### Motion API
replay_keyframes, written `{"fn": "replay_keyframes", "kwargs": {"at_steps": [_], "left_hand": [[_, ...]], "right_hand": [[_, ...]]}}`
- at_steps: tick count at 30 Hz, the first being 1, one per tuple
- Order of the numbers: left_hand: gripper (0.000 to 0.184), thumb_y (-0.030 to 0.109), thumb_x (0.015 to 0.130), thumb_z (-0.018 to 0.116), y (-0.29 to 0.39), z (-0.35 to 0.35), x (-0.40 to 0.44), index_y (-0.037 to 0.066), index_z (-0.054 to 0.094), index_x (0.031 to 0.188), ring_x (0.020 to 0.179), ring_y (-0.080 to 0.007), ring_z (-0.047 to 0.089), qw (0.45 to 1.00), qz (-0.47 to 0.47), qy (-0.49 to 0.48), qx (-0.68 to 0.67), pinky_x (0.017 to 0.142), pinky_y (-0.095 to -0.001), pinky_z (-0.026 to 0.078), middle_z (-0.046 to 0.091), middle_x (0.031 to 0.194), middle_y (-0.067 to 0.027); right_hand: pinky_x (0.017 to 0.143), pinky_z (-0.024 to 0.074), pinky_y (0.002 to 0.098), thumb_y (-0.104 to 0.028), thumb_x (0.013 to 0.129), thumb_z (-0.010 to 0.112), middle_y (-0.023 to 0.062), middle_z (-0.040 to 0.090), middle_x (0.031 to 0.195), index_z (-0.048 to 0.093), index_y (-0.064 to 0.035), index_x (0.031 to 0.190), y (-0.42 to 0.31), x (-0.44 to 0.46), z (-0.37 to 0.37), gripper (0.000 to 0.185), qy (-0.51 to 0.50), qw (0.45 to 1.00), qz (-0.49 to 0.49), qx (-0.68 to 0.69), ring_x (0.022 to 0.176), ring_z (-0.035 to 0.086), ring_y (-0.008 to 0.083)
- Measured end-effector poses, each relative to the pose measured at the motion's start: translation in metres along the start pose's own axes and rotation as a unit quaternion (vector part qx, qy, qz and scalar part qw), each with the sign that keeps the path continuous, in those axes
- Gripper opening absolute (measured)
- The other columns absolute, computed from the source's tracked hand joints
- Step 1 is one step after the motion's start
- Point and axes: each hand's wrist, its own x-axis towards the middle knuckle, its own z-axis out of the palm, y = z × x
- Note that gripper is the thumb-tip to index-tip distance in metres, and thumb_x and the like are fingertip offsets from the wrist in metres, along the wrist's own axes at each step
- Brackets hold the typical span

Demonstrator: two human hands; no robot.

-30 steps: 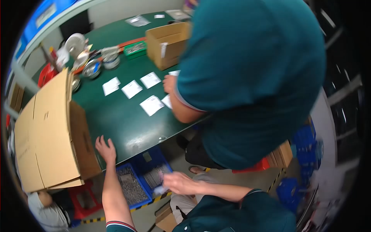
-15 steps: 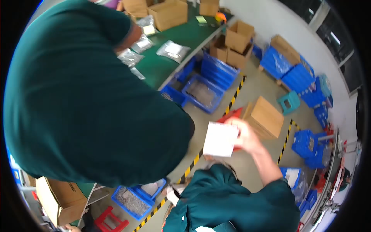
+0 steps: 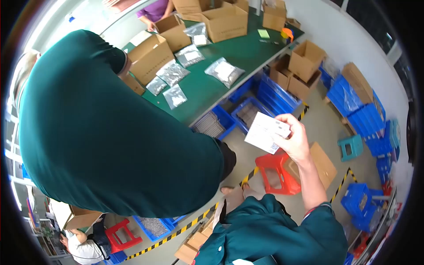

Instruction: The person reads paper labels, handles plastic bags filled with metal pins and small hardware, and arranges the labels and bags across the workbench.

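Note:
My right hand [image 3: 296, 138] is closed on a white card [image 3: 264, 132] with printed text and a small square code. Thumb and fingers pinch its right edge, and the card is held tilted in the air above a red plastic stool [image 3: 277, 173]. No part of my left hand shows. Just left of my right hand, a co-worker in a dark green shirt [image 3: 119, 132] bends toward the green table [image 3: 201, 99]. The co-worker's hands are hidden behind the body.
Clear bags of parts [image 3: 224, 72] and open cardboard boxes [image 3: 225, 24] cover parts of the table. Blue bins [image 3: 278, 95] stand beneath its edge. Yellow-black tape [image 3: 194, 224] crosses the floor. Another person in purple [image 3: 155, 9] is at the far side.
My right hand has moved up and to the right with the card, whose printing is now legible as marks. The camera view has shifted, showing more of the table and the red stool.

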Motion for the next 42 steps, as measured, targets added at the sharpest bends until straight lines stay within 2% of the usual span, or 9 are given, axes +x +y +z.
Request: {"fn": "replay_keyframes", "kwargs": {"at_steps": [2, 11, 19, 22, 24, 27, 29, 36, 42], "left_hand": [[0.02, 0.016, 0.077, 0.054, -0.003, 0.008, 0.005, 0.003, 0.05, 0.091, 0.066, -0.0227, 0.051, 1.0, -0.022, 0.006, -0.018, 0.054, -0.0343, 0.041, 0.05, 0.077, -0.0111], [0.013, 0.013, 0.075, 0.055, -0.03, 0.014, 0.0, 0.006, 0.05, 0.085, 0.055, -0.0175, 0.053, 0.987, -0.105, 0.067, -0.097, 0.042, -0.0302, 0.042, 0.052, 0.067, -0.0074], [0.016, 0.011, 0.074, 0.055, -0.088, 0.006, -0.069, 0.003, 0.05, 0.087, 0.055, -0.0159, 0.054, 0.969, -0.113, 0.139, -0.17, 0.043, -0.0283, 0.042, 0.052, 0.068, -0.0053], [0.016, 0.011, 0.074, 0.056, 0.077, 0.026, -0.072, 0.003, 0.05, 0.087, 0.056, -0.0154, 0.054, 0.98, 0.006, 0.189, -0.068, 0.044, -0.0275, 0.042, 0.053, 0.068, -0.005], [0.016, 0.011, 0.074, 0.057, 0.252, 0.017, -0.043, 0.003, 0.05, 0.087, 0.056, -0.015, 0.053, 0.966, 0.151, 0.204, -0.046, 0.045, -0.027, 0.042, 0.053, 0.068, -0.0048], [0.016, 0.01, 0.075, 0.058, 0.499, -0.014, 0.009, 0.003, 0.051, 0.087, 0.057, -0.0145, 0.053, 0.93, 0.331, 0.146, -0.063, 0.047, -0.0263, 0.042, 0.053, 0.069, -0.0045], [0.016, 0.01, 0.075, 0.058, 0.597, -0.034, 0.037, 0.003, 0.051, 0.087, 0.058, -0.0141, 0.053, 0.932, 0.348, 0.06, -0.082, 0.048, -0.0258, 0.042, 0.053, 0.069, -0.0043], [0.017, 0.011, 0.075, 0.062, 0.629, -0.069, 0.045, 0.005, 0.052, 0.087, 0.063, -0.0112, 0.053, 0.971, 0.202, -0.064, -0.11, 0.055, -0.0213, 0.04, 0.055, 0.073, -0.0026], [0.014, 0.012, 0.077, 0.059, 0.617, -0.064, 0.026, 0.004, 0.052, 0.086, 0.06, -0.0118, 0.053, 0.967, 0.212, -0.068, -0.124, 0.052, -0.0219, 0.039, 0.055, 0.071, -0.0035]], "right_hand": [[0.061, 0.0419, 0.0205, -0.001, 0.065, 0.061, -0.0007, 0.054, 0.071, 0.053, -0.0007, 0.086, 0.004, 0.015, -0.006, 0.023, 0.057, 0.989, -0.017, -0.136, 0.066, 0.049, 0.0048], [0.058, 0.0412, 0.0218, -0.009, 0.066, 0.062, 0.0005, 0.055, 0.068, 0.055, -0.0015, 0.079, 0.061, 0.133, 0.002, 0.017, 0.022, 0.964, -0.085, -0.25, 0.062, 0.049, 0.0057], [0.056, 0.0427, 0.026, -0.018, 0.068, 0.06, 0.0057, 0.058, 0.067, 0.058, -0.0035, 0.079, 0.132, 0.366, 0.099, 0.018, -0.114, 0.978, -0.025, -0.17, 0.063, 0.053, 0.0102], [0.057, 0.0438, 0.0274, -0.019, 0.064, 0.064, 0.0069, 0.059, 0.069, 0.058, -0.005, 0.076, 0.176, 0.434, 0.163, 0.019, -0.192, 0.964, -0.029, -0.181, 0.063, 0.054, 0.0124], [0.066, 0.0443, 0.0345, -0.028, 0.067, 0.059, 0.0124, 0.061, 0.077, 0.058, -0.0042, 0.079, 0.202, 0.463, 0.207, 0.027, -0.245, 0.944, -0.055, -0.214, 0.075, 0.059, 0.0243], [0.068, 0.0444, 0.0358, -0.028, 0.067, 0.059, 0.0135, 0.061, 0.08, 0.057, -0.0051, 0.08, 0.214, 0.495, 0.254, 0.026, -0.338, 0.912, -0.017, -0.233, 0.079, 0.058, 0.0269], [0.072, 0.0443, 0.0353, -0.025, 0.068, 0.057, 0.013, 0.061, 0.09, 0.058, -0.0077, 0.083, 0.226, 0.506, 0.28, 0.023, -0.359, 0.908, -0.002, -0.215, 0.087, 0.057, 0.0277], [0.079, 0.0417, 0.0327, -0.009, 0.065, 0.057, 0.0132, 0.059, 0.094, 0.056, -0.0114, 0.093, 0.268, 0.524, 0.324, 0.028, -0.344, 0.868, -0.09, -0.347, 0.093, 0.055, 0.0256], [0.089, 0.0349, 0.0401, -0.008, 0.063, 0.059, 0.014, 0.047, 0.114, 0.05, -0.0076, 0.105, 0.263, 0.51, 0.317, 0.043, -0.329, 0.821, -0.125, -0.449, 0.112, 0.04, 0.0265]]}}
